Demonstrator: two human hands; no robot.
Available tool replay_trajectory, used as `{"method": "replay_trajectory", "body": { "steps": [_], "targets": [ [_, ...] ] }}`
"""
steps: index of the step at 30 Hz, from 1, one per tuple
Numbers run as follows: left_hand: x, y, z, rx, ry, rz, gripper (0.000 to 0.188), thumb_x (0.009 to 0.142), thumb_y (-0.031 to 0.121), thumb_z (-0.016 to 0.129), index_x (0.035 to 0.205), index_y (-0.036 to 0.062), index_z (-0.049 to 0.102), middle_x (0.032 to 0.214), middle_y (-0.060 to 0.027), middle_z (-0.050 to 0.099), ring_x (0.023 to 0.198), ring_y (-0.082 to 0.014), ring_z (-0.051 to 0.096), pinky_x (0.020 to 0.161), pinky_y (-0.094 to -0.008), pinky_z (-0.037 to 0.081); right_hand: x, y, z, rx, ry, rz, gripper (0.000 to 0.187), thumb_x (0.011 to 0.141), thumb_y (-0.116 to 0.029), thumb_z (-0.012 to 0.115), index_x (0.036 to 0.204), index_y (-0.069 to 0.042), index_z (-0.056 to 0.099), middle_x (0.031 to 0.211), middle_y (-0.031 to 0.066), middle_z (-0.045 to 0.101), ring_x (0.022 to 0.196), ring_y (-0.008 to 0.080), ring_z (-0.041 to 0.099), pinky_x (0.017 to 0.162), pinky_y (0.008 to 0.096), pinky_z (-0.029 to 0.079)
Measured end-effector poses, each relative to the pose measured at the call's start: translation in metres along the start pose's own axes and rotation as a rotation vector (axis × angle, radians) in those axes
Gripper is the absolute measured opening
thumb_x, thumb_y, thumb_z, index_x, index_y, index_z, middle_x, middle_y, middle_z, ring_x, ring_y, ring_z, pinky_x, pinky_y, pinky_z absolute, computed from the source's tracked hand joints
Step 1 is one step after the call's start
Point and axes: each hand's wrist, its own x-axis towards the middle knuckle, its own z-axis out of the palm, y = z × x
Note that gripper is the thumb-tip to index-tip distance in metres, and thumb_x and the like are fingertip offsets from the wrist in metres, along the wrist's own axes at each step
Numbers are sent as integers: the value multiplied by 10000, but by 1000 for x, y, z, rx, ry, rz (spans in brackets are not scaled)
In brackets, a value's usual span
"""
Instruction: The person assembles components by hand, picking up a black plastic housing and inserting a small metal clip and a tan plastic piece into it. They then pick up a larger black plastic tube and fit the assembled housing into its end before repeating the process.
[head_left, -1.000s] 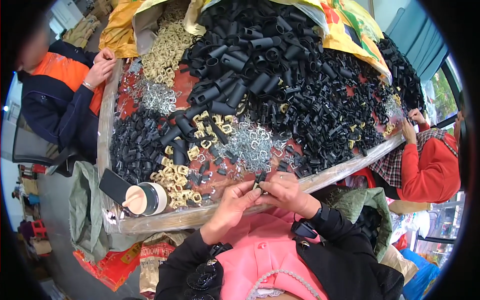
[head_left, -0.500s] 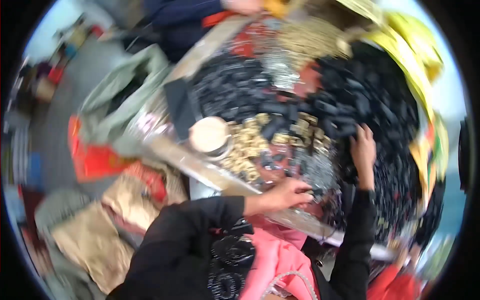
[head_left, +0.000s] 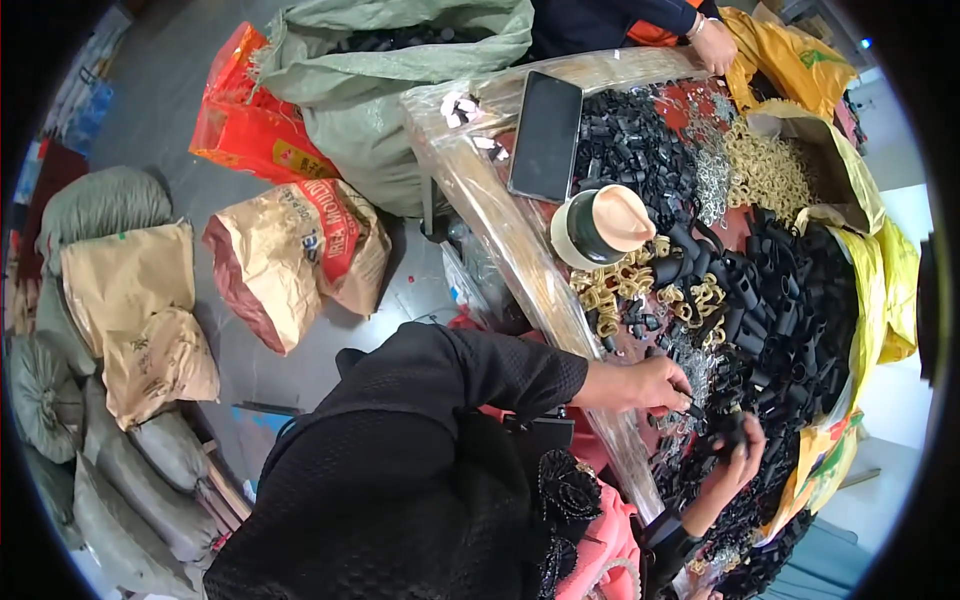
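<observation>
Tubes (head_left: 745, 290) black; clips (head_left: 770, 172) pale yellow; phone (head_left: 545, 137) black; mug lid (head_left: 625, 215) peach; sleeve (head_left: 520, 370) black, finely patterned

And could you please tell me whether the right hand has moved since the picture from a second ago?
Yes, the right hand has moved inward from the table's wooden rim and is now over the black parts.
</observation>
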Motion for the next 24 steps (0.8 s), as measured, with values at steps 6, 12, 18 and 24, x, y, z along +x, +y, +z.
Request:
{"method": "replay_trajectory", "body": {
  "steps": [6, 12, 18, 24],
  "targets": [
    [-27, 13, 15, 93, -146, -35, 175, 724, 71, 627, 875, -12, 597, 648, -28, 574, 498, -67, 472, 449, -199, 377, -52, -8, 27, 366, -167, 82, 375, 751, -197, 556, 1033, 32, 464, 1008, 99, 505, 738, 108, 484, 633, 209, 394],
    [-42, 9, 12, 393, -92, 18, 207, 693, 102, 656, 872, 6, 615, 622, -16, 565, 515, -72, 486, 464, -214, 385, -63, -13, 34, -282, -160, 99, 262, 742, -159, 578, 910, 25, 499, 830, 46, 533, 652, 90, 480, 587, 193, 391],
    [-42, 1, 14, 432, -104, 58, 210, 681, 133, 669, 842, 13, 608, 632, -15, 562, 542, -71, 497, 491, -218, 400, -70, -18, 34, -342, -134, 216, 173, 750, -116, 574, 853, 11, 517, 694, -3, 503, 597, 62, 446, 546, 186, 370],
    [-27, -8, 14, 516, -185, 126, 178, 696, 124, 654, 820, 10, 595, 657, -20, 562, 557, -69, 504, 499, -224, 405, -82, -3, 31, 15, 83, 364, 168, 737, -128, 574, 811, 9, 511, 673, 8, 476, 620, 63, 419, 551, 214, 355]
  ]
}}
